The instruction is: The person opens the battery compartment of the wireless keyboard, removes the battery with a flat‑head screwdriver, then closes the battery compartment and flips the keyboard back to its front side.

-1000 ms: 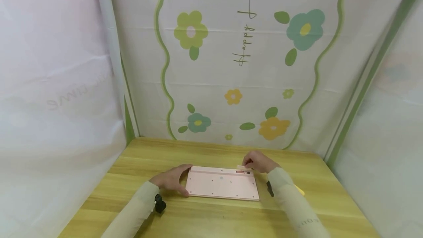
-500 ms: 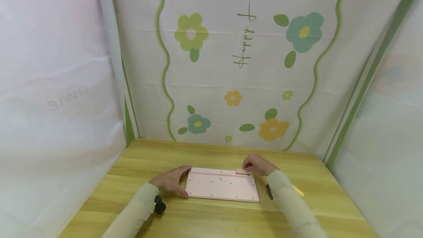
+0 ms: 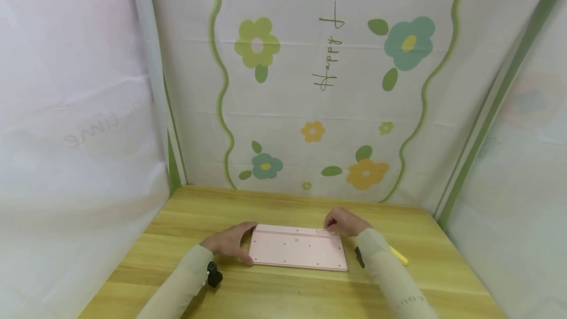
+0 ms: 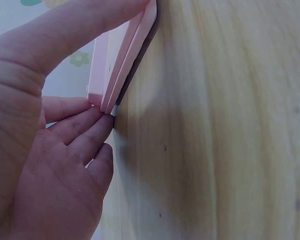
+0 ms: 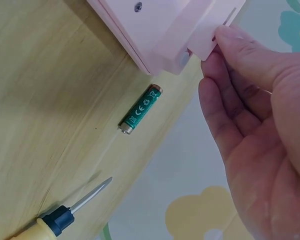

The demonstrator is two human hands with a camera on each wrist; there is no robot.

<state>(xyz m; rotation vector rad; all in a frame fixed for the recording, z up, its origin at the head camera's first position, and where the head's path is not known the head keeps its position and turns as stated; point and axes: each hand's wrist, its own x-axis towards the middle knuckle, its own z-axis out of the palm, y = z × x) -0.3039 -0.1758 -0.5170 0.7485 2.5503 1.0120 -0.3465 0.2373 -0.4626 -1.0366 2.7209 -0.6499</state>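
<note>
A pink keyboard (image 3: 297, 251) lies underside up on the table, with small screws across its back. My left hand (image 3: 228, 241) holds its left end, thumb at the near corner and fingers at the far one. In the left wrist view the fingertips touch the keyboard's edge. My right hand (image 3: 347, 221) is over the far right corner and pinches a thin pink battery cover (image 5: 210, 37) between thumb and fingers. That cover sits at the battery slot in the raised strip; whether it is fully seated is hard to tell.
A green battery (image 5: 141, 107) lies on the wooden table (image 3: 248, 294) beside the keyboard's right end. Near it is a screwdriver (image 5: 60, 217) with a yellow handle, partly behind the right sleeve in the head view. A flowered curtain (image 3: 283, 87) stands behind the table.
The right hand has brought the battery cover down and nearer over the slot, hiding the opening that showed earlier. The left hand and the keyboard have stayed in place.
</note>
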